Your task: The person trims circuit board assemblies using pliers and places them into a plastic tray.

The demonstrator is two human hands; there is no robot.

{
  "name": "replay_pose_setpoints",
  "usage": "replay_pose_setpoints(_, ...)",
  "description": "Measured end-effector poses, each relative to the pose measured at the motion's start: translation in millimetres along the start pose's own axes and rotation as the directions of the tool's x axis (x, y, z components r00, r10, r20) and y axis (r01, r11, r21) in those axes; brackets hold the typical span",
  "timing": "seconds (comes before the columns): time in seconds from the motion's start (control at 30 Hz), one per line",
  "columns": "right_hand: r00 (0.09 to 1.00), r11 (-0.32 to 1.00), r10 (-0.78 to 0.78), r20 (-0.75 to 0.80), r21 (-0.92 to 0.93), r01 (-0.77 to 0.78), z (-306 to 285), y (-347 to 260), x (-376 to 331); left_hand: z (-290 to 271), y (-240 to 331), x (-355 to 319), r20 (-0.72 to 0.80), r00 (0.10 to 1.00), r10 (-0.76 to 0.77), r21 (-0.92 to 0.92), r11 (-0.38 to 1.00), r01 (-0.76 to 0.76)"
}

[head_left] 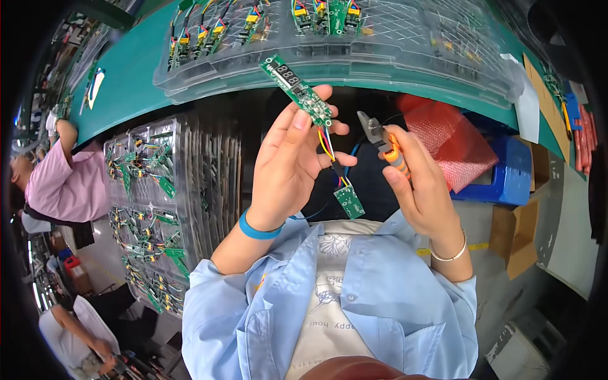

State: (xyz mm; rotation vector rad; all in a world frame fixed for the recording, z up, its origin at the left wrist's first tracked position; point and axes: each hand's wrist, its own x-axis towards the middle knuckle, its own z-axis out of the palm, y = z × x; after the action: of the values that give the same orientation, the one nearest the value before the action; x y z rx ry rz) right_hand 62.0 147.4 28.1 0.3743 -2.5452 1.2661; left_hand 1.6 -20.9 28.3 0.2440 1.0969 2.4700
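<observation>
My left hand (288, 155) is closed on a long green circuit board (301, 94), thumb on its lower end. A small three-digit display sits near the board's far end. Coloured wires (327, 144) run down from it to a smaller green board (349, 201), which dangles below my fingers. On my left wrist is a blue band (259, 227). Diagonal cutters (375, 131) with orange and grey handles are gripped in my right hand (421, 183). Their jaws point up and left, beside the board but apart from it. A bracelet circles my right wrist.
Clear plastic trays (405, 63) holding wired boards lie on the green table (126, 82) ahead. More board-filled trays (142, 209) stand stacked at my left. To the right are red bubble wrap (446, 142), a blue bin (510, 171) and a cardboard box (514, 237). Other people work at far left.
</observation>
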Motion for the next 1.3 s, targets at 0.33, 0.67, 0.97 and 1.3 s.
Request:
replay_pose_setpoints(0.33,0.998,0.991,0.036,0.046,-0.133,-0.03,1.8,3.7,-4.2,-2.9,-4.4,-3.0,0.027,1.0,-0.001,-0.043,0.999,0.002)
replay_pose_setpoints(0.67,0.993,0.989,0.082,0.086,-0.128,-0.071,1.5,7.5,-0.4,-4.1,-9.1,-0.9,0.014,0.998,0.058,0.046,0.997,-0.058)
replay_pose_setpoints(0.97,0.991,0.987,0.096,0.096,-0.139,-0.082,1.0,5.5,0.4,-5.1,-10.5,-2.3,0.035,0.997,0.071,0.074,0.995,-0.073)
replay_pose_setpoints(1.3,0.99,0.977,0.102,0.099,-0.198,-0.08,0.4,7.0,-1.0,-5.4,-11.9,-1.7,0.043,0.997,0.062,0.102,0.993,-0.066)
